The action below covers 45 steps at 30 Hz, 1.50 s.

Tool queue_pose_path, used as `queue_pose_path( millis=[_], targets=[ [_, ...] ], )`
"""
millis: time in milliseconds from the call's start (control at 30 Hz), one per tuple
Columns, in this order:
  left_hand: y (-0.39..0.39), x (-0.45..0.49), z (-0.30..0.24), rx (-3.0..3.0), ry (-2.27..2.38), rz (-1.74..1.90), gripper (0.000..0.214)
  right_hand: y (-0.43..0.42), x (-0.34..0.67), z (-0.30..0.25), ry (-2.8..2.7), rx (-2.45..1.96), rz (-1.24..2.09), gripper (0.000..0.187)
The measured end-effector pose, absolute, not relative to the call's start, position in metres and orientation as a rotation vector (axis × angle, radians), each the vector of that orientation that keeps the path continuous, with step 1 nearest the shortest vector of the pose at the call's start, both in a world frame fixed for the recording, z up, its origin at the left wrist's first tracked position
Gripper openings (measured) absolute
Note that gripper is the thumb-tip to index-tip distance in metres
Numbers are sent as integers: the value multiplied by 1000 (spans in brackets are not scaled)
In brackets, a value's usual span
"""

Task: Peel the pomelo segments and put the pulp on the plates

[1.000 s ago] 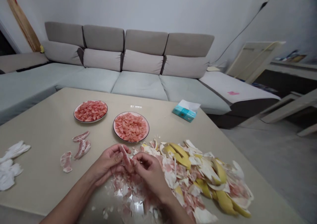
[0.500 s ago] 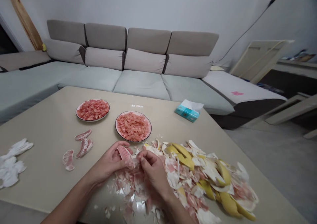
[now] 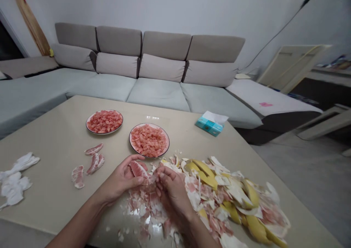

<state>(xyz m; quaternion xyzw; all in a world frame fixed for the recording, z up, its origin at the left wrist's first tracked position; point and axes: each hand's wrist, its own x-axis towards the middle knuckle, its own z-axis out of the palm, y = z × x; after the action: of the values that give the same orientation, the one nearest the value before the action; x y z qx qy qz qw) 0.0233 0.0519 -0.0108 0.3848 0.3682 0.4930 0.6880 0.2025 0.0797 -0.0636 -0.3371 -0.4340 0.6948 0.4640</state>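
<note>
My left hand [image 3: 120, 180] is closed around a pink pomelo segment [image 3: 138, 170], its fingers behind and thumb in front. The fingertips of my right hand [image 3: 171, 186] pinch a thin pale membrane [image 3: 152, 178] at the segment's right end. Just beyond my hands stands a plate [image 3: 131, 145] heaped with pink pulp pieces [image 3: 149, 140]. More pomelo segments [image 3: 94, 162] lie left of my left hand. Under and around my hands are scraps of membrane [image 3: 139, 204], and the pile of yellow and white peel [image 3: 236, 193] spreads to the right.
A second plate of pulp [image 3: 104, 122] stands farther back on the left of the table [image 3: 63, 131]. Crumpled tissues [image 3: 16, 184] lie at the left edge. Near the back right corner is a blue tissue box [image 3: 211, 124]. Behind the table runs a grey sofa [image 3: 156, 91].
My right hand's fingers have shifted slightly at the segment's end, with the membrane still between them. My left hand keeps its hold. The whole view has moved a little.
</note>
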Motion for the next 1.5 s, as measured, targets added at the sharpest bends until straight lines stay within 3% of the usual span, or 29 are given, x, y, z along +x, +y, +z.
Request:
queue_pose_path(
  millis=[100,200,233,333,433,1067,1300,1433,1500],
  targets=[
    [52,23,-9,857,877,1141,55,77,204,-54,-1215,-823,1678,29],
    [53,24,-9,845,877,1161,57,75,204,-47,-1415,-887,1534,44],
    [53,25,-10,843,875,1164,58,75,203,-45,-1483,-909,1446,42],
    [53,25,-15,858,904,1169,57,76,203,-43,-1620,-905,1143,10],
    [53,25,-20,892,931,1164,56,76,204,-43,-1657,-898,999,10],
    [54,11,-18,730,764,1226,58,84,213,-37,-1136,-1066,1160,24],
    [57,8,-17,698,699,1255,50,82,218,-38,-1645,-982,1104,13],
    [55,10,-21,714,687,1216,52,81,218,-39,-1898,-943,911,35],
    [54,10,-22,716,683,1202,54,82,219,-37,-1934,-936,842,34]
  ],
)
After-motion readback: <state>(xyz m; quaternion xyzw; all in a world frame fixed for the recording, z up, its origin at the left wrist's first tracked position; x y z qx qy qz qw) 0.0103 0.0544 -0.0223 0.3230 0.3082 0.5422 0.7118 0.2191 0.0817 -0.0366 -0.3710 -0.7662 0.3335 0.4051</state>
